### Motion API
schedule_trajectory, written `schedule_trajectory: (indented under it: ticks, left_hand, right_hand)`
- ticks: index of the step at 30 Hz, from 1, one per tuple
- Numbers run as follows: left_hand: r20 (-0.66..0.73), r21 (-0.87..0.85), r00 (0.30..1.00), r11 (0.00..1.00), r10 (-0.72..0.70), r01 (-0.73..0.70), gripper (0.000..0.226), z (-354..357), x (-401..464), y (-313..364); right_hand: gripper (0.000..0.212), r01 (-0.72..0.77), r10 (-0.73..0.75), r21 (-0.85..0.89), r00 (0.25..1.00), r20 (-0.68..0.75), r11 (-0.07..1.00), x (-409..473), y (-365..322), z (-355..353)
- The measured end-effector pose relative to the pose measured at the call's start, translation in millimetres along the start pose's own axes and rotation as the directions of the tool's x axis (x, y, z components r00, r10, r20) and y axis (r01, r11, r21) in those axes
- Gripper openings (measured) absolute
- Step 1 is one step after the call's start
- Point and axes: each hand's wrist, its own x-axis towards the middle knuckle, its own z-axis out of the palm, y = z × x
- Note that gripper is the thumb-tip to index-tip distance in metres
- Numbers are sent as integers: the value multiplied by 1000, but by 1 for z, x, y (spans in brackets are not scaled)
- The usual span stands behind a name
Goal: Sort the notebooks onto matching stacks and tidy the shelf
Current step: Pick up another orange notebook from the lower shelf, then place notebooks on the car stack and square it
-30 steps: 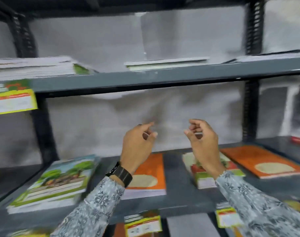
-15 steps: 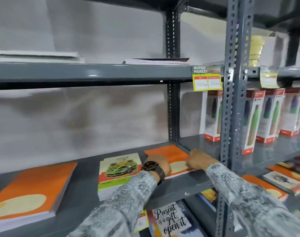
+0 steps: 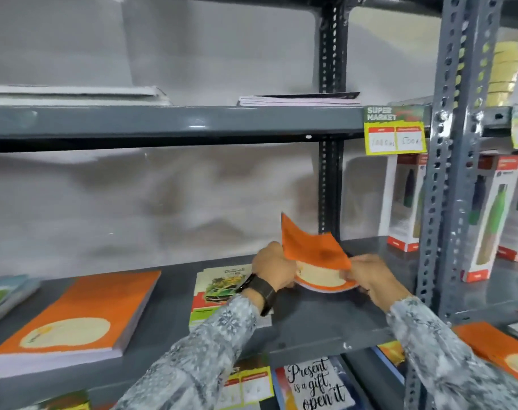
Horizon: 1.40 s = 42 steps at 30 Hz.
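Orange notebook (image 3: 317, 255), flat under my palms half a second ago, now bends up off the shelf (image 3: 311, 329), left hand (image 3: 274, 270) and right hand (image 3: 367, 276) both gripping it, probably headed for the orange stack (image 3: 74, 315).

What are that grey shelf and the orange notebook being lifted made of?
Shelf: likely painted steel; glossy grey with light glints, perforated uprights. Orange notebook held by the left hand and right hand: paper with a thin, probably card cover; it bends as it is lifted.

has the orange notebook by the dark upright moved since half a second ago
Yes. The orange notebook lay flat on the grey shelf; both hands have lifted its far end, which is curling up beside the dark upright post.
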Motion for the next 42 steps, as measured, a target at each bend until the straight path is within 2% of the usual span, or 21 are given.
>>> schedule_trajectory:
  ticks: [2,4,7,10,13,15,18,21,25,28,30,32,34,36,37,40,42]
  left_hand:
    - [-93,-33,989,993,112,-116,26,-32,-7,-17]
    - [-177,-32,963,977,202,-211,33,-74,-18,-42]
    - [-278,-55,933,966,228,-253,39,-145,-37,-88]
    - [-373,-55,910,975,180,-216,39,-208,-60,-135]
    - [-407,-144,912,982,56,-124,36,-264,-83,-182]
    - [-416,-187,909,978,5,-90,31,-292,-96,-211]
    - [-358,-132,934,991,-15,-35,25,-314,-110,-236]
    - [-264,56,960,992,-94,112,17,-322,-115,-251]
    - [-215,385,967,898,-139,215,27,-330,-116,-259]
    - [-230,566,961,781,-156,262,31,-331,-114,-252]
    - [-292,621,955,748,-59,236,34,-324,-116,-241]
    - [-353,620,927,774,129,129,39,-310,-118,-227]
    - [-370,537,885,842,282,-44,38,-282,-120,-210]
    - [-296,405,897,894,328,-193,34,-244,-121,-197]
    - [-239,339,913,909,332,-241,35,-222,-120,-192]
    - [-97,269,930,909,355,-319,50,-163,-115,-183]
    - [-47,250,942,916,334,-312,60,-141,-109,-182]
  right_hand:
    - [28,98,-97,129,995,-16,987,-20,-15,16]
    - [33,175,-186,227,982,28,958,-45,-34,41]
    - [43,215,-273,338,952,135,916,-85,-60,96]
    - [49,258,-352,359,909,224,897,-125,-78,153]
    - [47,284,-410,378,857,311,881,-162,-87,214]
    - [42,287,-416,357,833,366,889,-184,-89,251]
    - [33,314,-407,277,819,405,908,-204,-85,289]
    - [20,359,-385,144,812,438,922,-213,-77,308]
    - [22,422,-327,-91,805,495,902,-220,-68,314]
    - [30,525,-406,-151,783,471,837,-227,-67,309]
    - [33,609,-520,-139,757,396,781,-230,-65,299]
    - [42,670,-617,-104,724,308,735,-225,-61,281]
    - [39,735,-711,-85,674,204,672,-209,-52,249]
    - [28,783,-780,-92,621,74,615,-189,-38,211]
    - [24,782,-785,-108,619,18,614,-179,-30,191]
    - [16,704,-721,-194,692,-27,683,-149,-3,139]
    - [15,630,-632,-216,772,65,746,-136,9,119]
